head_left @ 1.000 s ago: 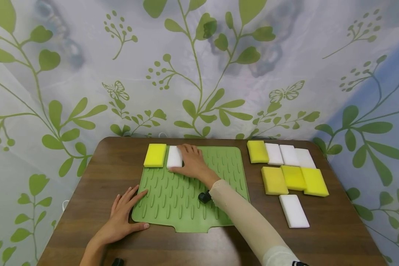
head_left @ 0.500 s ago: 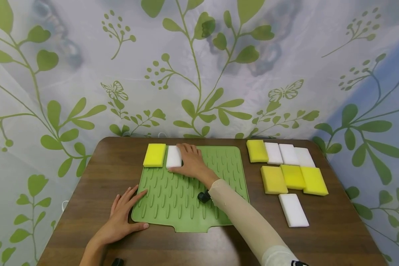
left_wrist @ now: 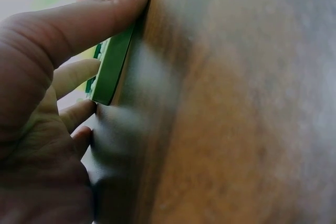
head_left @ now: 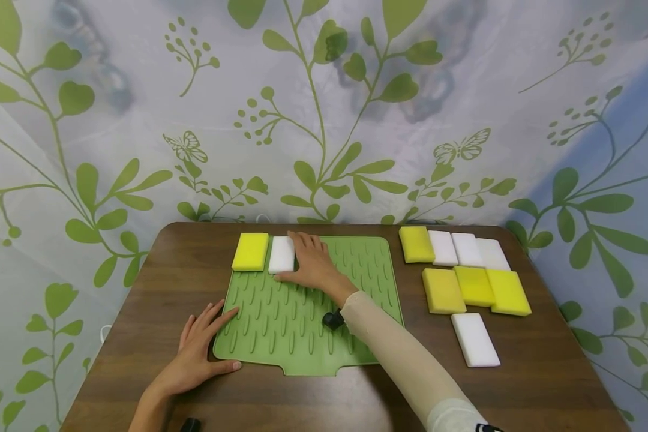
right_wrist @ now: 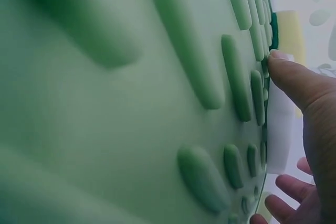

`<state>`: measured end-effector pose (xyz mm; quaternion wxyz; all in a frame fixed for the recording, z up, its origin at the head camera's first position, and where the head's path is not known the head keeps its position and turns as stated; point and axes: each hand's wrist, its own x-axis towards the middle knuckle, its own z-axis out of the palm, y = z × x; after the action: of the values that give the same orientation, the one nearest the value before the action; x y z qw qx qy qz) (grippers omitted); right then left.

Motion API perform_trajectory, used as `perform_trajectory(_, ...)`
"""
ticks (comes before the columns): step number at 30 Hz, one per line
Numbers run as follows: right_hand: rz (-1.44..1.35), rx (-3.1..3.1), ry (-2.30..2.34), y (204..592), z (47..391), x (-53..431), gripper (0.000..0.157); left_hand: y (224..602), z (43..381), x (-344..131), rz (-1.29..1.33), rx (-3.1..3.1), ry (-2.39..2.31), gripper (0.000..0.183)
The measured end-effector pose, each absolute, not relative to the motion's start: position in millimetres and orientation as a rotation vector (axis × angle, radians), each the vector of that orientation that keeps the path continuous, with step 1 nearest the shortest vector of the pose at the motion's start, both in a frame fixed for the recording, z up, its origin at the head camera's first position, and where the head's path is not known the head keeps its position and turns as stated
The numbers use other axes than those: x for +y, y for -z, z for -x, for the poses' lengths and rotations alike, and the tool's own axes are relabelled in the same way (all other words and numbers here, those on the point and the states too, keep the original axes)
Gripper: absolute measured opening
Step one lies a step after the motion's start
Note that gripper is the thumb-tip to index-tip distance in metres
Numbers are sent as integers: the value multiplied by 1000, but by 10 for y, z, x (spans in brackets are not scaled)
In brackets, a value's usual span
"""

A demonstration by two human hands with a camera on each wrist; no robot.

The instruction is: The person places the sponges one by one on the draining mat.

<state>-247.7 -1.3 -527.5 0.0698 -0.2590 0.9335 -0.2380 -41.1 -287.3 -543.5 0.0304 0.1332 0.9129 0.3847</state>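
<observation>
A white sponge (head_left: 282, 254) lies near the far left corner of the green ridged mat (head_left: 302, 324), just right of a yellow sponge (head_left: 251, 252). Over the white sponge's right side, my right hand (head_left: 315, 264) holds it lengthwise, thumb at its near end and index finger at its far end. The right wrist view shows the same white sponge (right_wrist: 281, 124) between thumb and fingers. At the mat's near left corner my left hand (head_left: 194, 354) has its fingers spread, touching the mat's edge. In the left wrist view the left thumb lies along the mat's rim (left_wrist: 118, 61).
On the table's right side, a yellow sponge (head_left: 416, 245) and several white sponges (head_left: 467, 249) form a far row. Several yellow sponges (head_left: 473, 286) sit nearer, and a single white sponge (head_left: 475, 340) lies closest. A patterned curtain (head_left: 324, 120) hangs behind the wooden table (head_left: 129, 336).
Both hands and the white sponge stay in nearly the same place on the mat. Only a slight shift of the whole head view shows.
</observation>
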Motion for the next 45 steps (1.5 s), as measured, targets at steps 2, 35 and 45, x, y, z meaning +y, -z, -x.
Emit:
perform_trajectory(2,779,2810,717,5281,2471,8,115,5435,412,-2873,-410,2810,-1186,99)
perform_trajectory(35,842,2890,710,5222,2268,729,112,5398,412,-2856,-434,2805,-1206,100)
perform_trajectory(45,828,2921,699,5125,2104,1097,109,5430,386,-2847,-436,2821,-1200,99)
